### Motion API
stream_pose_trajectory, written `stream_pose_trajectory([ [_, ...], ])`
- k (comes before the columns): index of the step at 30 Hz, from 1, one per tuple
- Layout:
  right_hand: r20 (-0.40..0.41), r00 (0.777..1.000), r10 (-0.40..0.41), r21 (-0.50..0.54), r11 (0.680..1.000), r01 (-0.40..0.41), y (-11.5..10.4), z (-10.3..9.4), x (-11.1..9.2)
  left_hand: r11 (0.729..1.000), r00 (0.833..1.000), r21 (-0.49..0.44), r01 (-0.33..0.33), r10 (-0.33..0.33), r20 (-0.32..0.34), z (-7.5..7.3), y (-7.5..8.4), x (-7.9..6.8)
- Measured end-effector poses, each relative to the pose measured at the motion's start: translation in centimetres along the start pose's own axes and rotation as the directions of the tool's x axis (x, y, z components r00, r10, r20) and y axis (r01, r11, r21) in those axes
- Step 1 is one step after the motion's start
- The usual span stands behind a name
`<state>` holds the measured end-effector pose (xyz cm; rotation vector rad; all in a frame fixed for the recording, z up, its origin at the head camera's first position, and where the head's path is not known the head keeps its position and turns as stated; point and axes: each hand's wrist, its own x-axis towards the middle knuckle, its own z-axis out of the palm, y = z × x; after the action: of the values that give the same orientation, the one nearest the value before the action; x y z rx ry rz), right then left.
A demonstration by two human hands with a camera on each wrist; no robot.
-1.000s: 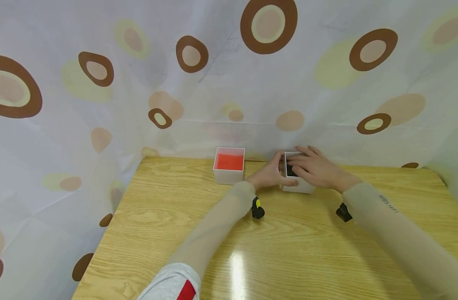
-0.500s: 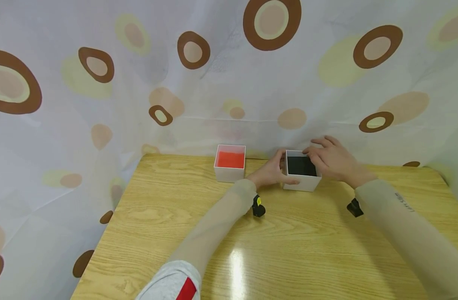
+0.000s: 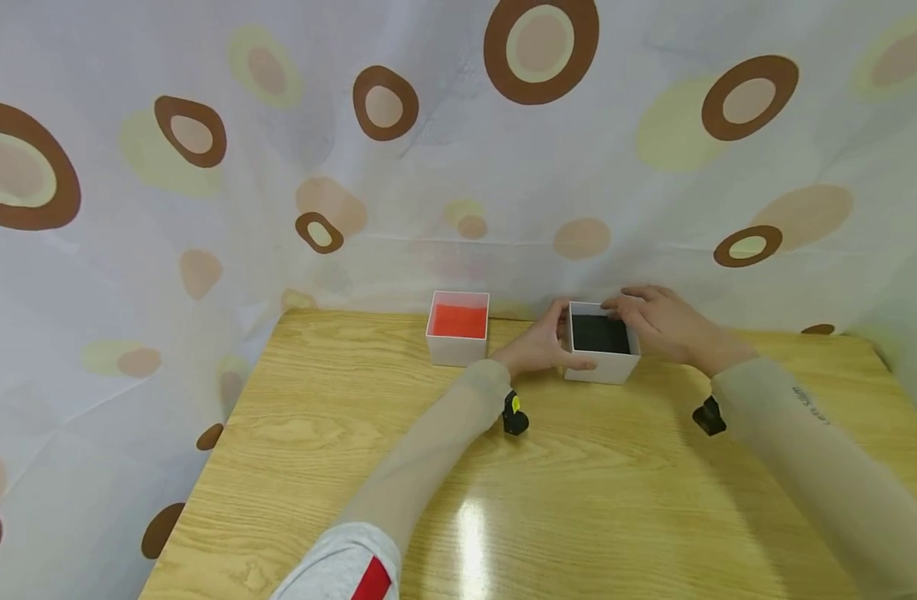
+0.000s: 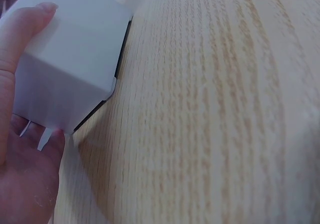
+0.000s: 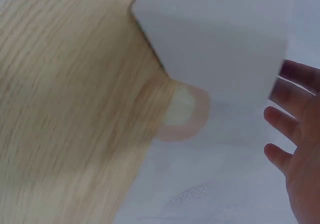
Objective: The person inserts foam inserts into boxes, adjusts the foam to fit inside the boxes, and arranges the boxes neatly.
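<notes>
A white square box (image 3: 603,367), with a flat black insert (image 3: 600,333) inside it, stands at the back of the table. My left hand (image 3: 533,347) holds the box from its left side. In the left wrist view the thumb (image 4: 25,27) lies along one white wall, while other fingers reach round the adjoining side. At the far right corner of the rim, my right hand (image 3: 672,329) touches the box with fingertips over the edge. From the right wrist, its fingers (image 5: 287,126) look extended, two of them passing behind the wall; their tips are hidden.
Left of my left hand stands a second white box (image 3: 458,350) with a red insert (image 3: 460,321). A patterned curtain (image 3: 398,192) hangs right behind the wooden table (image 3: 338,442). Small black wrist cameras (image 3: 514,414) hang under both sleeves.
My right hand has drawn back from over the box to its far right corner, uncovering the black insert. In the last half second it shifts slightly; my left hand keeps its hold.
</notes>
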<state>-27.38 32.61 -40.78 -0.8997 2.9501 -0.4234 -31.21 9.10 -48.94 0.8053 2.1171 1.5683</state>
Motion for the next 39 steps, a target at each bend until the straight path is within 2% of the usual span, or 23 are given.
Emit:
stream_pose_trajectory([
  [9, -0.002, 1.000, -0.017, -0.003, 1.000, 0.017, -0.3, 0.9, 0.2, 1.000, 1.000, -0.003, 0.004, -0.004, -0.013, -0.2, -0.2, 0.0],
  [15, 0.041, 0.999, -0.013, 0.040, 0.999, 0.011, -0.7, 1.0, 0.3, 1.000, 1.000, -0.010, -0.003, 0.003, 0.001, -0.1, -0.4, 0.1],
  [17, 0.029, 0.999, -0.019, 0.008, 1.000, 0.019, -0.7, 0.8, 0.3, 1.000, 1.000, -0.006, 0.001, -0.001, -0.001, -0.1, -0.4, 0.1],
  [23, -0.077, 0.994, -0.080, -0.126, 0.990, 0.070, -0.1, -0.3, 0.1, 1.000, 1.000, 0.006, 0.001, -0.001, -0.005, -0.1, -0.2, 0.0],
  [28, -0.022, 0.992, -0.121, -0.193, 0.974, 0.115, -0.3, -0.3, 0.1, 1.000, 1.000, -0.008, -0.009, 0.009, -0.007, 0.0, -0.3, 0.0],
  [34, -0.047, 0.993, -0.113, -0.042, 0.993, 0.111, -0.3, -0.1, -0.2, 1.000, 1.000, -0.008, -0.004, 0.004, 0.000, 0.1, -0.4, 0.0],
  [39, -0.011, 0.991, -0.131, 0.005, 0.991, 0.131, -0.3, 0.2, -0.6, 1.000, 1.000, 0.006, -0.004, 0.004, -0.006, 0.1, -0.4, 0.0],
])
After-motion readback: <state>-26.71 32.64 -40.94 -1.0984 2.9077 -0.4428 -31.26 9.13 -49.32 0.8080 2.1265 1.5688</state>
